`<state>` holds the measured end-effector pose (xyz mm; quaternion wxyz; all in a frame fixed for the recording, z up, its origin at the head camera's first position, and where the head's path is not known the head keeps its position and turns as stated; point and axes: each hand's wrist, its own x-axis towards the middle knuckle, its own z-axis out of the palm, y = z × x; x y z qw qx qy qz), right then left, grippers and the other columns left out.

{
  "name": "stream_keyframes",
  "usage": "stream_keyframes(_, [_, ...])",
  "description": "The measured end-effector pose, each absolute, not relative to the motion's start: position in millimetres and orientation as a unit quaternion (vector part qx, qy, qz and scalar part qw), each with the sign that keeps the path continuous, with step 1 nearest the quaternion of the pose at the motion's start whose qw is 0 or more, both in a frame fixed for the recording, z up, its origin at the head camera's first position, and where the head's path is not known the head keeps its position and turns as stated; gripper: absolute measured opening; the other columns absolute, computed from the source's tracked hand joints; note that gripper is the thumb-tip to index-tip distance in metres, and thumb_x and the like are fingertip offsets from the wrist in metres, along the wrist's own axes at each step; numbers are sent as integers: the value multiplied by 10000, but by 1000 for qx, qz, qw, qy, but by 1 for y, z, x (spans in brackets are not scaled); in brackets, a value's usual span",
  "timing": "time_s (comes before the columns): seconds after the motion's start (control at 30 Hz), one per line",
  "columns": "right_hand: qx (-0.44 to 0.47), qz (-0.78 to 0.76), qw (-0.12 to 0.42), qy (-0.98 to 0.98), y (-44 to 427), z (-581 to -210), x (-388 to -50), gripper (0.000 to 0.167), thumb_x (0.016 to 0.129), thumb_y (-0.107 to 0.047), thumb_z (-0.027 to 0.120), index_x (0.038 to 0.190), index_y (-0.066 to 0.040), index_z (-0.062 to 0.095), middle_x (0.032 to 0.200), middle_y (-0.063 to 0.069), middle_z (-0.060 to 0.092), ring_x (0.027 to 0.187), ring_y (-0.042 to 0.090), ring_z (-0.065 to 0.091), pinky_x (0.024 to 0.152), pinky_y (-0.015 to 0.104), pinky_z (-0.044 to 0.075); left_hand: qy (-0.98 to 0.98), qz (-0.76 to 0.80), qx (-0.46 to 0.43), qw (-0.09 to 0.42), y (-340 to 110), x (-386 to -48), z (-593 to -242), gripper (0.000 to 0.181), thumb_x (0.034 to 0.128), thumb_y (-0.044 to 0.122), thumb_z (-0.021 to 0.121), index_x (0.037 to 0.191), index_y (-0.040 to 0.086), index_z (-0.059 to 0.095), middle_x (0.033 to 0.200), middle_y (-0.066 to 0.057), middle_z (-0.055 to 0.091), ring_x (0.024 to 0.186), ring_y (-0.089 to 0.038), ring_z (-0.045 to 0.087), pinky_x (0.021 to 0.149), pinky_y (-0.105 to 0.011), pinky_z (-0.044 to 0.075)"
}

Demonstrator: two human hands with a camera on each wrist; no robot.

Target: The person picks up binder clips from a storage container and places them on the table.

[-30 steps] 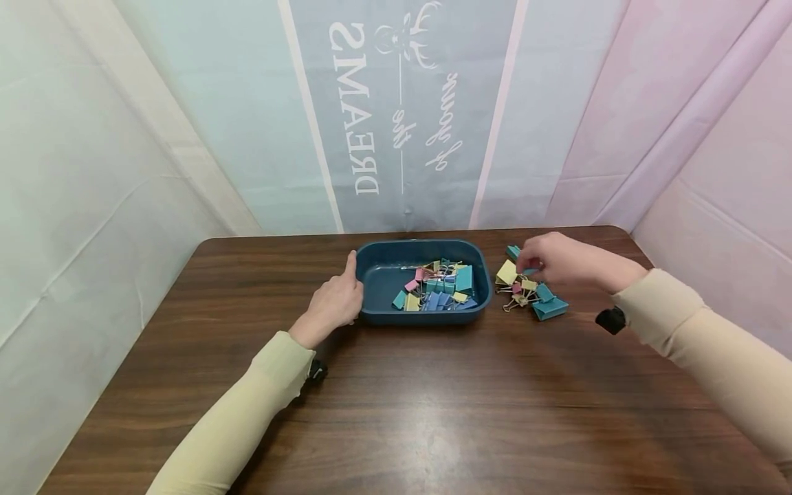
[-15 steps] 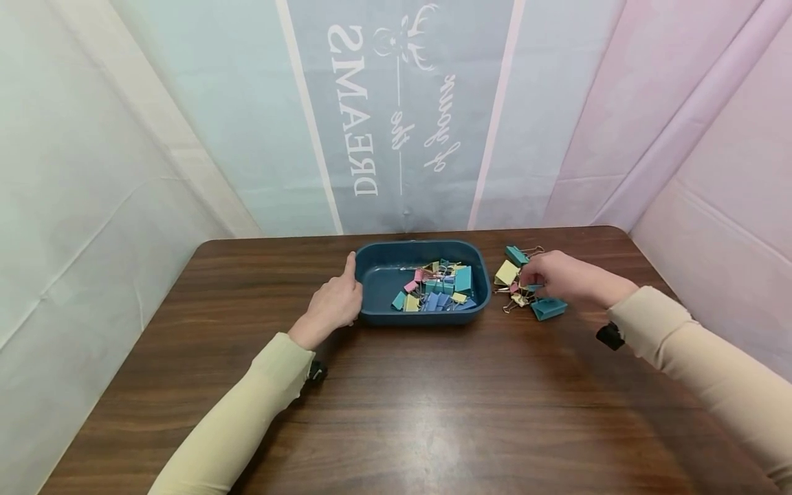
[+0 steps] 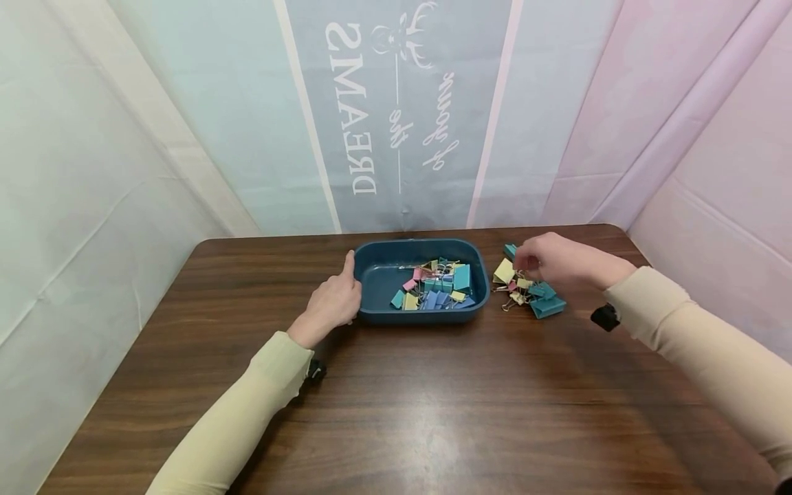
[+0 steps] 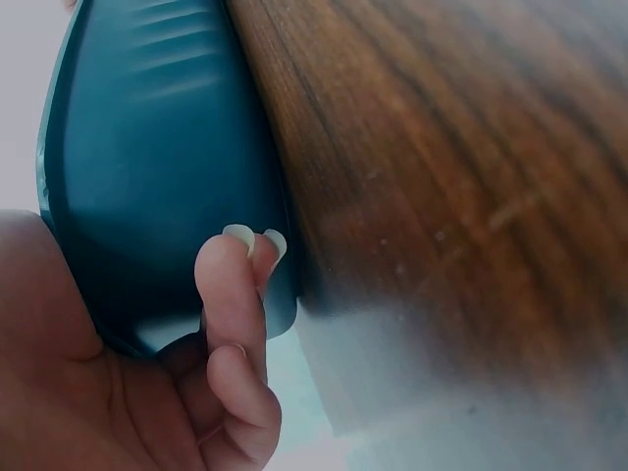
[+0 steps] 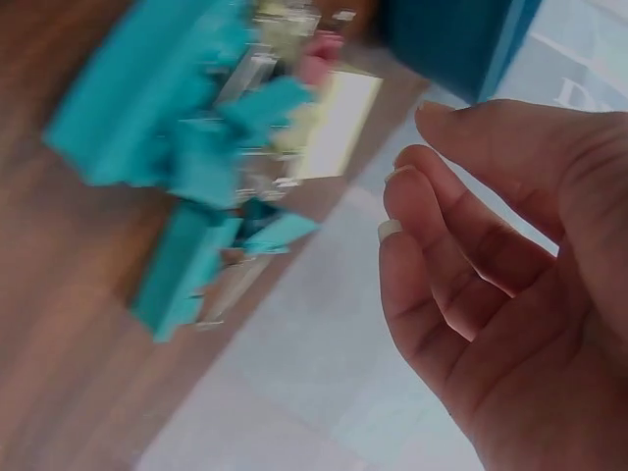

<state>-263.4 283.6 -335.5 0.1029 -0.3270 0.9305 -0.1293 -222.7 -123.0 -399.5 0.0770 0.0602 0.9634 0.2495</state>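
Observation:
My left hand (image 3: 334,297) holds the left end of a blue plastic box (image 3: 380,317). In the left wrist view, its curled fingers (image 4: 231,285) lie against the box's outer wall (image 4: 167,147). Over a small pile of binder clips to the right of the box hovers my right hand (image 3: 559,260). Its fingers (image 5: 412,206) are loosely bent, with nothing seen between them and the thumb. The pile has a yellow binder clip (image 3: 504,271), a pink one (image 3: 512,284) and several teal binder clips (image 3: 548,306). One teal clip (image 3: 510,251) is partly hidden behind the right hand.
Inside the box, mixed binder clips (image 3: 438,285) in teal, blue, yellow and pink gather toward the right side. Everything stands near the back edge of a brown wooden table (image 3: 396,399). A printed cloth backdrop (image 3: 405,206) hangs right behind it.
My right hand dipped into the pile, then rose a little. A teal clip that was at its fingertips now lies among the others. The left hand and the box have stayed put.

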Motion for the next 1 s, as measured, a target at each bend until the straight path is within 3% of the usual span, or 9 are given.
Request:
stream_keyframes(0.23, [-395,-116,70,909,242,-314,-281,192,869,29,649,985,-105,723,874,-10,656,769,127,584,689,357,506,963,251,62,75,-124,-223,-400,662,1057,197,327,1596,82,-41,573,-47,594,443,-200,586,377,-295,371])
stream_keyframes(0.53, [-438,-113,78,888,169,-313,-303,166,888,4,636,988,-92,726,924,35,701,819,145,636,756,355,540,966,239,55,85,-122,-224,-398,670,1060,210,321,1595,96,-66,579,-60,597,452,-205,592,393,-305,385])
stream_keyframes(0.8, [-461,-88,111,876,110,-328,-310,174,907,-21,629,1019,-76,750,901,7,681,796,160,602,772,336,541,966,238,53,87,-123,-224,-399,671,1063,209,324,1596,108,-71,579,-62,598,452,-207,593,399,-318,409])
stream_keyframes(1.0, [-469,-57,168,865,79,-339,-307,156,922,-96,694,1071,-91,740,895,-15,670,708,118,632,705,280,549,964,244,50,92,-123,-224,-399,671,1069,239,319,1597,127,-79,597,-61,603,466,-199,600,441,-335,445])
